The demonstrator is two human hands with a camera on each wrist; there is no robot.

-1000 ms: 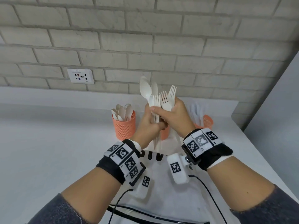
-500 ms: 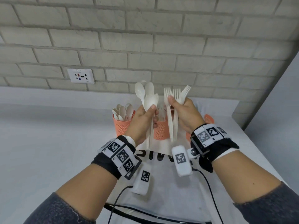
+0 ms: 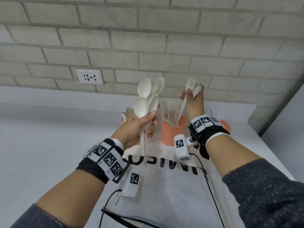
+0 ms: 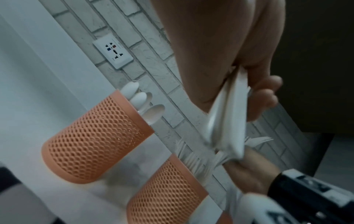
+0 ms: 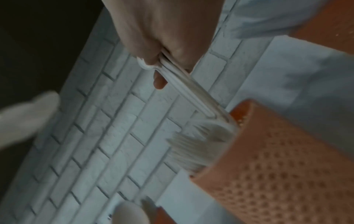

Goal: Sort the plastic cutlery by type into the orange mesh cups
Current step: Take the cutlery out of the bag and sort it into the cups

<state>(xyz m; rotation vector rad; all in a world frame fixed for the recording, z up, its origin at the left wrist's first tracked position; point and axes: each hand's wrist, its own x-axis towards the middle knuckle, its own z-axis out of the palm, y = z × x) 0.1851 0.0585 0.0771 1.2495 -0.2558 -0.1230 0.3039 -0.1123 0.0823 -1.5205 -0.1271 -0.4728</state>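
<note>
My left hand (image 3: 144, 124) grips a bunch of white plastic spoons (image 3: 144, 94) by their handles, bowls up, above the counter. Behind that hand stands an orange mesh cup (image 4: 95, 136) holding spoons (image 4: 141, 103). My right hand (image 3: 192, 101) pinches a few white forks (image 3: 193, 87) near their tines, and their handles (image 5: 187, 91) slant down into the middle orange mesh cup (image 3: 172, 130), which holds several forks (image 3: 170, 114). A third orange cup (image 3: 226, 125) shows partly behind my right wrist; its contents are hidden.
A white cloth bag with black lettering (image 3: 164, 186) lies on the white counter (image 3: 49, 137) under my forearms, with black cables across it. A brick wall with a socket (image 3: 89, 77) stands close behind the cups. The counter ends at the right.
The mixed bunch has been split: my left hand keeps the spoons, while my right hand has drawn the forks to the right and lowered their handles into the middle cup.
</note>
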